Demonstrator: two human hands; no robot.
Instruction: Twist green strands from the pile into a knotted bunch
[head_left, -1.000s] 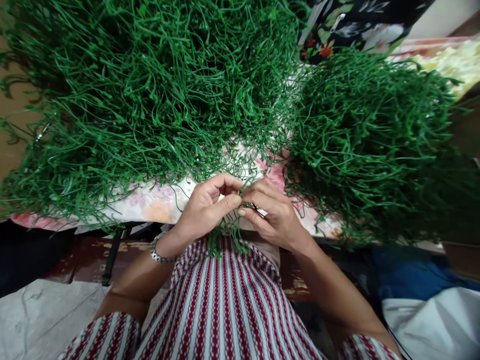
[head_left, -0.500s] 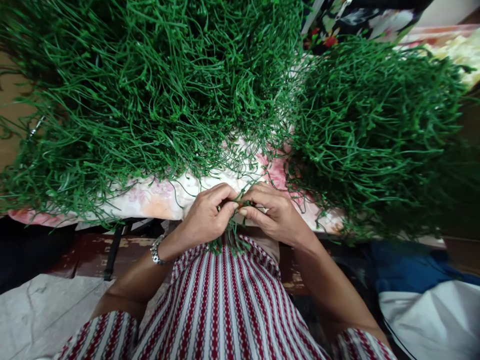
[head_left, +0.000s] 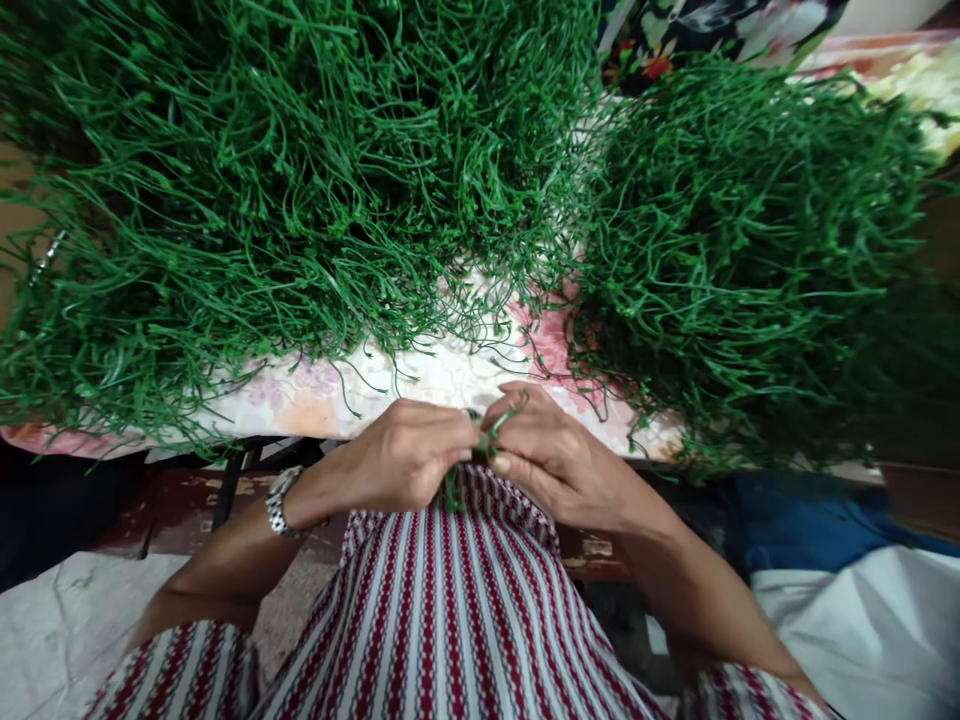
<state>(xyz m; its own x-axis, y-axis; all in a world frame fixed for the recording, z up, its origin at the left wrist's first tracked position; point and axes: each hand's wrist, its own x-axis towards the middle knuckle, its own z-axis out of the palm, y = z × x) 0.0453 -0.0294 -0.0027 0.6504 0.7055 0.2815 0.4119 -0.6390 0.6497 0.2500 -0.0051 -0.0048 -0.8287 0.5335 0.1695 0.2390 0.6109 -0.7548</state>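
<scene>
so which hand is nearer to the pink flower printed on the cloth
Right. In this view, the right hand is just below the pink flower; the left hand is farther off, below and to its left.

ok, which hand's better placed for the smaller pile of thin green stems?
Probably the right hand: it's nearer the smaller pile of thin, tangled green stems than the left hand. Both look occupied with green strands.

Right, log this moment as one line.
left hand: pinching stems | right hand: pinching stems | left pile, right pile: on cloth
</scene>
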